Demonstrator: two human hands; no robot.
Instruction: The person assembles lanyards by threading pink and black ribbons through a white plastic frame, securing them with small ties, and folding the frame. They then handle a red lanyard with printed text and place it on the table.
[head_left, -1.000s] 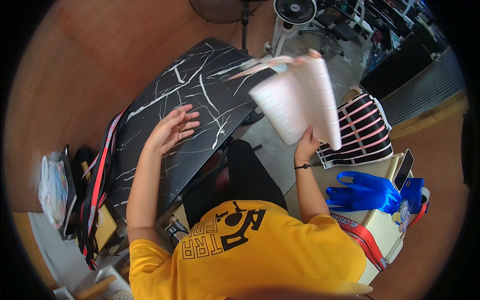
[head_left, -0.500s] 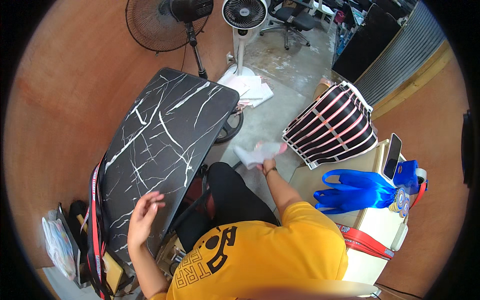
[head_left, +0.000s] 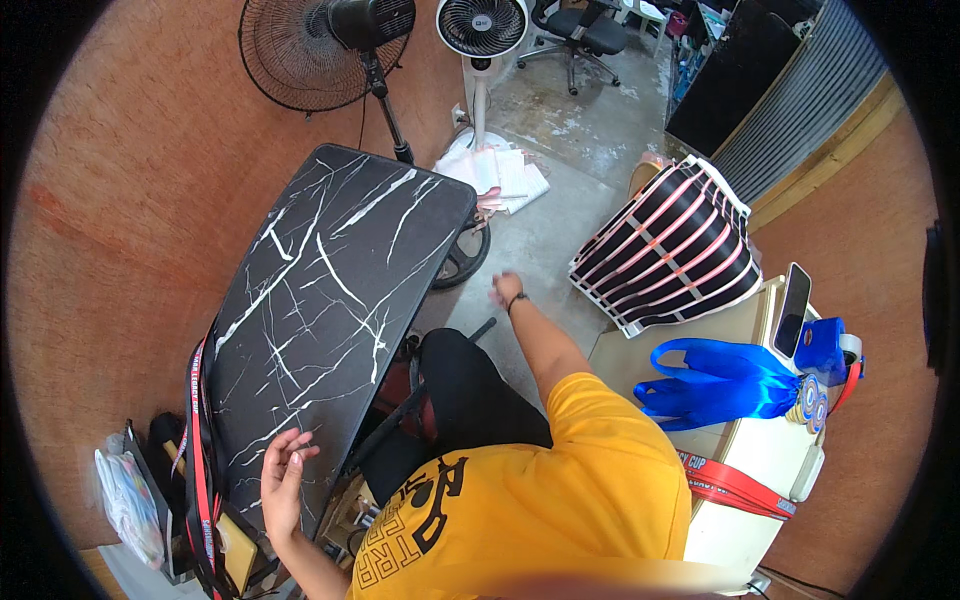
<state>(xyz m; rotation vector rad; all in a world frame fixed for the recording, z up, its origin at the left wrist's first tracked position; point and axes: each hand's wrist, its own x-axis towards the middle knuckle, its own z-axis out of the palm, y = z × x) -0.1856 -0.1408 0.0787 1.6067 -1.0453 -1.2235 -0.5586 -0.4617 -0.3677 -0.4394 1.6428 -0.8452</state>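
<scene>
My left hand [head_left: 283,472] hangs over the near edge of a black marble-patterned table [head_left: 330,270], fingers loosely spread and holding nothing. Stretched forward past my knee, my right hand [head_left: 507,289] is above the grey floor, with a dark band on its wrist. Nothing shows in that hand; its small, slightly smeared fingers look loosely apart. Farther ahead, a loose pile of white and pinkish sheets [head_left: 512,180] lies on the floor around the foot of a white fan [head_left: 482,60].
At right, a pale cabinet [head_left: 735,510] bears blue ribbons [head_left: 715,382] with medals, a phone [head_left: 791,310] and red lanyards [head_left: 730,485]. A black-and-pink striped panel bundle [head_left: 670,245] leans behind it. More lanyards [head_left: 200,450] hang on the table's left edge. A black fan [head_left: 330,50] stands beyond.
The white and pink sheet has left my right hand, which is now farther forward. The floor pile looks rearranged. My left hand has dropped slightly toward me.
</scene>
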